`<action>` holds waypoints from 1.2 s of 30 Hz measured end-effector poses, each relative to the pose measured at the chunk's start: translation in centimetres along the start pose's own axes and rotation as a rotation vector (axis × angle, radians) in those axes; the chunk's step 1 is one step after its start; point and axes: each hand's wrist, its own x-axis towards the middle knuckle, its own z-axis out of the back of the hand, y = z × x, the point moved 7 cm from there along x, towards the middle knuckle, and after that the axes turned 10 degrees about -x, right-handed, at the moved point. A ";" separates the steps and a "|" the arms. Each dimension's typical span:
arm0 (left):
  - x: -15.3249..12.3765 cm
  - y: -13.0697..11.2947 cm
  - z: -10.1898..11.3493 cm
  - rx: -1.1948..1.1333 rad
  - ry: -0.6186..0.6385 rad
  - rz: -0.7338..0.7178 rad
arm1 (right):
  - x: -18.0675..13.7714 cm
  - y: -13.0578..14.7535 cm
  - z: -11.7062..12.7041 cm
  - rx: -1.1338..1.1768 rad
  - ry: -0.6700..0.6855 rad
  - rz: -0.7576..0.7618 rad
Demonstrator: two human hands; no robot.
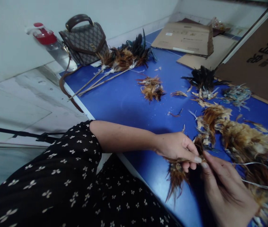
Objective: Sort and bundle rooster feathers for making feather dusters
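Note:
My left hand (177, 146) is closed round a small bunch of brown feathers (176, 178), whose tips hang below the palm. Against its thumb tip, my right hand (229, 189) pinches at the base end of that bunch, thumb and forefinger pressed together. The exact spot between the fingertips is partly hidden. Near the right hand lies a large heap of tan and brown feathers (247, 135). White string (254, 164) runs past its knuckles toward the right edge. Loose brown feathers (204, 138) lie just beyond both hands.
Feather-topped sticks (100, 82) rest at the back left of the blue table (115, 107), by a handbag (84, 44) and a bottle (55, 47). A small feather pile (151, 88), black feathers (201, 78), a bluish tangle (236, 94) and cardboard (183, 37) lie further off.

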 end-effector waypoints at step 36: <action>-1.9 -5.7 0.0 -0.044 -0.284 -0.382 | 2.5 -7.2 6.3 -0.662 0.306 0.303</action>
